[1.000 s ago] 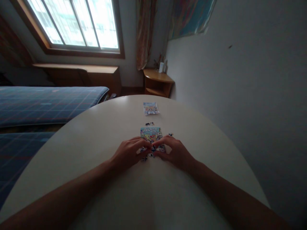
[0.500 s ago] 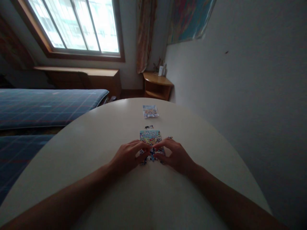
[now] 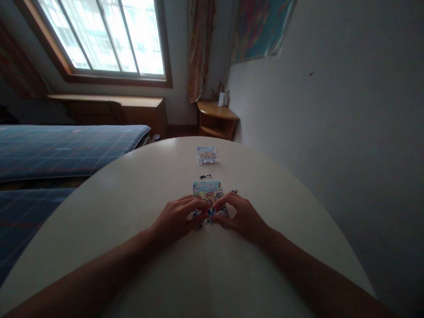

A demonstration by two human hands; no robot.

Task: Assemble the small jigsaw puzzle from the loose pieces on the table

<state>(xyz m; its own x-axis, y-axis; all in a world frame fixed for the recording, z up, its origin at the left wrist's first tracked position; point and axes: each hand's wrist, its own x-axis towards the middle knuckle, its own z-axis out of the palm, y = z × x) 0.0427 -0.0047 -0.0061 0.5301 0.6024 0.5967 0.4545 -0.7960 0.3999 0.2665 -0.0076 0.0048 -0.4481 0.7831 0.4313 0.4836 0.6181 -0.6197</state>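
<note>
A colourful printed sheet [image 3: 208, 187] with large lettering along its top lies in front of me. Above its lower half, my left hand [image 3: 181, 215] reaches in from the left, thumb and fingers curled together. From the other side my right hand [image 3: 243, 217] meets it in a similar pinch, the fingertips of both nearly touching. Whatever sits between the fingertips is too small and dark to name. Small black-and-white pieces [image 3: 206, 176] lie just beyond the sheet, and another small dark piece [image 3: 235, 191] is beside my right knuckles. Bits near the sheet's bottom edge are partly hidden.
The round white table [image 3: 149, 176] carries a small printed packet [image 3: 207, 155] toward its far edge. Left of the table is a bed with a blue plaid mattress [image 3: 66, 150]. A wall [image 3: 314, 132] runs along the right, and a wooden corner shelf [image 3: 218, 110] stands behind.
My fingertips have shifted slightly over the sheet, my right thumb and forefinger opening a little wider apart. The sheet, packet and loose pieces stay where they were.
</note>
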